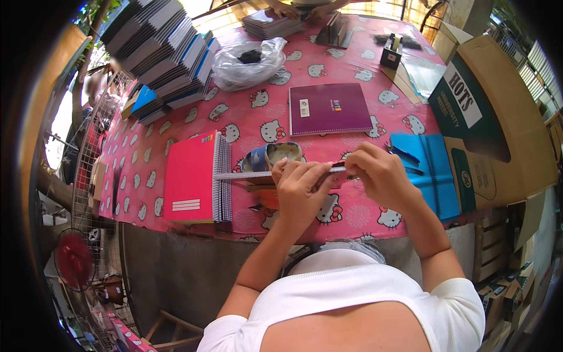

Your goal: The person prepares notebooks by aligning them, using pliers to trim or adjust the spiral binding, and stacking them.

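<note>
In front of me a thin spiral notebook (246, 175) is held edge-on, its pale coil running level from the red stack toward my hands. My left hand (301, 186) is closed around it near the middle. At the notebook's right end my right hand (375, 173) is closed, thumb and fingertips pinching there; the exact spot is hidden by the fingers. Just behind the left hand sits a round container (281, 154) with a blue patterned side. To the right, blue-handled pliers (406, 154) lie on an open blue spiral notebook (434, 176).
Left stands a stack of red spiral notebooks (190, 176). Beyond lie a purple notebook (331, 108), a plastic bag (249, 63) and tall notebook piles (161, 50). A cardboard box (510, 100) borders the right, near a tape dispenser (391, 51). Another person's hands (285, 10) are at the far edge.
</note>
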Demonstrator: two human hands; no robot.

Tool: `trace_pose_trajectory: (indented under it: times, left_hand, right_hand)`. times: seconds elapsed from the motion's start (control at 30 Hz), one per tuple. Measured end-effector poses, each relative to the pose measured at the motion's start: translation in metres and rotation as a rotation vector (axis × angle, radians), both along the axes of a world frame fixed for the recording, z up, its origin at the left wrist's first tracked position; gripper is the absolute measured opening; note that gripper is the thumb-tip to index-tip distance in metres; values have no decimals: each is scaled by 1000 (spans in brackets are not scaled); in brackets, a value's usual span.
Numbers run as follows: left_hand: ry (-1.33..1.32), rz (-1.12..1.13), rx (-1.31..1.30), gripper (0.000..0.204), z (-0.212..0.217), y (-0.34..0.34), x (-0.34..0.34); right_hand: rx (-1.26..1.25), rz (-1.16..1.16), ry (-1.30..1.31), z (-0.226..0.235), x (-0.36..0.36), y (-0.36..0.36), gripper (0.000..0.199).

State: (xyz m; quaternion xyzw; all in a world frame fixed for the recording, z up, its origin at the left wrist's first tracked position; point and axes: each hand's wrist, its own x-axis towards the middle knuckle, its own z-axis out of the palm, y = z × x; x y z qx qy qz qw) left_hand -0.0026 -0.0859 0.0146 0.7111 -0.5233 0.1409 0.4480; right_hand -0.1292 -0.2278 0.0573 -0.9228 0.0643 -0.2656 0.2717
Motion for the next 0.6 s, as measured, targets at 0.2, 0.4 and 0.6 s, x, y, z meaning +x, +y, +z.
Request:
trace_pose_trajectory:
  times: [0.2, 0.4, 0.6]
  left_hand:
    - [2, 26, -18, 24, -2, 5, -7]
    - [7, 64, -43, 26, -5, 6, -7]
    - [-8, 50, -51, 25, -6, 3, -4]
  right_hand:
    - [-81, 25, -65, -7, 0, 2, 21]
    - [197, -43, 40, -2, 3, 6, 18]
    - [-125, -44, -72, -7, 5, 10, 14]
